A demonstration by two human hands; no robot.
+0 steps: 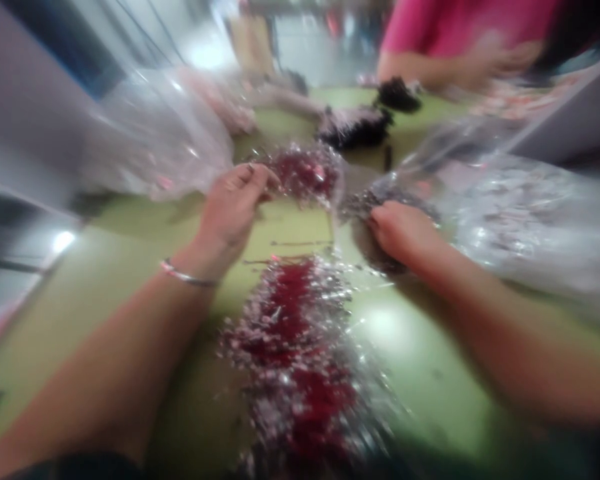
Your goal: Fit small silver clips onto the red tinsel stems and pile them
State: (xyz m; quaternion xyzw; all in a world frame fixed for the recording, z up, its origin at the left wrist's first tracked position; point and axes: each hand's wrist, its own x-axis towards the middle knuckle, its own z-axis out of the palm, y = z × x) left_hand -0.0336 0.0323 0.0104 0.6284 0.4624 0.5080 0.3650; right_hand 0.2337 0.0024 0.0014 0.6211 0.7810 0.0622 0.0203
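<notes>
My left hand (237, 193), with a bracelet (187, 275) on the wrist, is closed in a pinch at the left edge of a dark red pile with shiny bits (305, 172). What the fingertips hold is too blurred to make out. My right hand (403, 230) is curled, fingers down, at a heap of small greyish pieces (365, 201); its fingertips are hidden. Between my forearms lies a long pile of dark red stems with pale, shiny tips (293, 333). A few thin stems (300, 244) lie crosswise just beyond it.
Clear plastic bags stand on the green table (130, 267): one at the left (165, 133), another with pale pieces at the right (525, 220). Black bundles (355, 130) lie farther back. Across the table is a person in a pink top (460, 30). Motion blur smears everything.
</notes>
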